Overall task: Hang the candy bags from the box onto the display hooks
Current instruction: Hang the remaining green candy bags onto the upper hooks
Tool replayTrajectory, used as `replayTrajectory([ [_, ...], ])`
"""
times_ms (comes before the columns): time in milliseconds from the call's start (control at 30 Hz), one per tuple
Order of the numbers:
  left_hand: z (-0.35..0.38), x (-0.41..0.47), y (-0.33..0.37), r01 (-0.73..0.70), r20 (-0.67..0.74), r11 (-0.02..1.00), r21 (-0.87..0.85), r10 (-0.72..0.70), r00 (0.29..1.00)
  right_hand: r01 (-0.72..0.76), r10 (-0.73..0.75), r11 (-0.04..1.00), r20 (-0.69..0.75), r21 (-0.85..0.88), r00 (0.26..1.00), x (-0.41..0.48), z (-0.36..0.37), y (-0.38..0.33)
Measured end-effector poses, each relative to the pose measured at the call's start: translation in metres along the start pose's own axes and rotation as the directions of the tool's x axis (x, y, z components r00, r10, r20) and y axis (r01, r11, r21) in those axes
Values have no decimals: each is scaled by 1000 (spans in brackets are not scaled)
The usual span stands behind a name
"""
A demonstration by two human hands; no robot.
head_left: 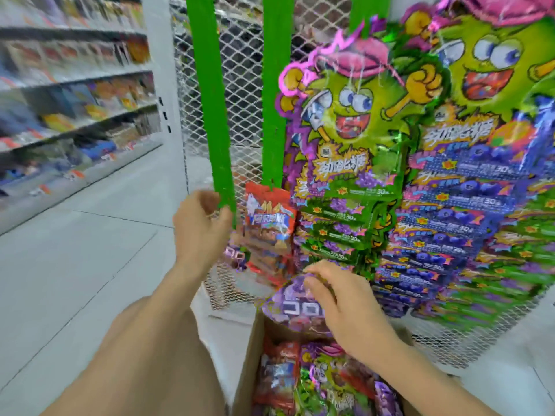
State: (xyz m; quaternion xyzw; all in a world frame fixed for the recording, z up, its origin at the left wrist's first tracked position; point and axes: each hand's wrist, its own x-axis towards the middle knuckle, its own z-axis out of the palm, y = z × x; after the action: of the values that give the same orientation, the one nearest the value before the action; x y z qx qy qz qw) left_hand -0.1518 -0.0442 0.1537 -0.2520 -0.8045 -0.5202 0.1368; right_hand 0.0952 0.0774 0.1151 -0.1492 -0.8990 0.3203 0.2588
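Observation:
A cardboard box [250, 349] at the bottom holds several candy bags in red, green and purple. My right hand [345, 307] grips a purple candy bag [292, 307] at the box's top edge. My left hand [201, 223] is raised beside a green strip [219, 121], fingers loosely curled; whether it holds anything is unclear. Red candy bags [270, 229] hang in a stack just right of that hand. Rows of green candy bags [345, 139] and blue candy bags [444, 211] hang on the wire mesh display [246, 85].
A second green strip [274, 94] hangs on the mesh. A white upright post [165, 85] borders the mesh on the left. Store shelves [75, 94] with goods line the aisle at the left, above a grey tiled floor [90, 250].

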Motion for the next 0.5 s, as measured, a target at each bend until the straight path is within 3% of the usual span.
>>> replayTrajectory([
  [133, 13, 42, -23, 35, 2, 998, 50, -35, 999, 5, -3, 1000, -97, 19, 995, 23, 11, -24],
  [300, 37, 59, -16, 8, -36, 999, 50, -6, 999, 27, -26, 1000, -74, 0, 997, 40, 25, -36],
  [367, 36, 61, -14, 56, -43, 998, 17, -55, 998, 17, -17, 1000, -76, -10, 997, 41, 29, -35],
  [500, 22, 63, -13, 71, 46, 997, -21, -70, 996, -52, 43, 997, -167, -50, 985, 40, 37, -23],
])
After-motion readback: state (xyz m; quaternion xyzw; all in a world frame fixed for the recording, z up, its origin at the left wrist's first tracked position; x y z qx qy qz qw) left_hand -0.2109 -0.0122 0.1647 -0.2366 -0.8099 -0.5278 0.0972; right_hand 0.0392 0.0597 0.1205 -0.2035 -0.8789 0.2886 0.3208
